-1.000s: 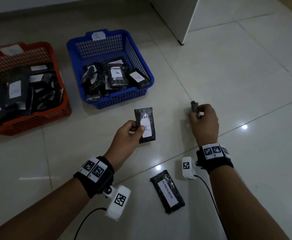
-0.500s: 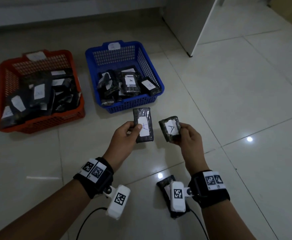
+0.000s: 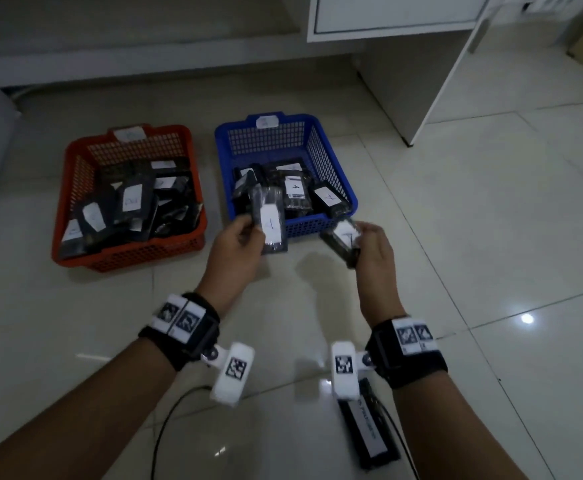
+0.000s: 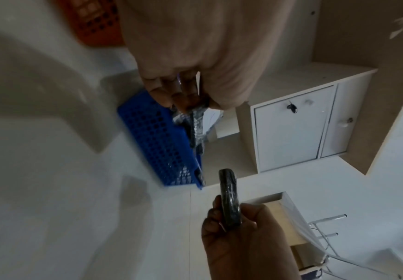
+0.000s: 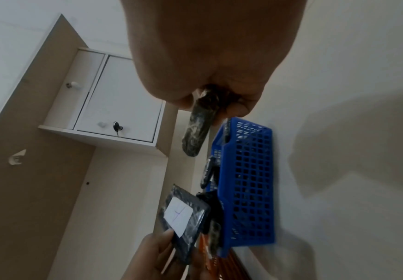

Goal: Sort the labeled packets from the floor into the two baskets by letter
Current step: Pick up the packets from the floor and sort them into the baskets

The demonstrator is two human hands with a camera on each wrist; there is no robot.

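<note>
My left hand point(image 3: 238, 240) pinches a black packet point(image 3: 270, 221) with a white label, held just over the near rim of the blue basket point(image 3: 331, 150). My right hand point(image 3: 369, 242) grips a smaller black packet point(image 3: 340, 242) with a white label, just in front of that basket's near right corner. The left wrist view shows the left packet point(image 4: 195, 123) edge-on beside the blue basket point(image 4: 154, 144). In the right wrist view the right packet point(image 5: 199, 125) hangs edge-on above the blue basket point(image 5: 248, 180). The red basket point(image 3: 75, 188) stands to the left. Both hold several labeled packets.
A black packet with a long printed label point(image 3: 369, 434) lies on the tiled floor under my right wrist. A white cabinet point(image 3: 404, 64) with an open door point(image 3: 463, 57) stands behind the blue basket to the right. A cable point(image 3: 165, 420) trails from my left wrist.
My right hand picked a packet off the floor and turned its label up. Both hands then carried their packets forward to the blue basket's near rim. The head view tilted up.
</note>
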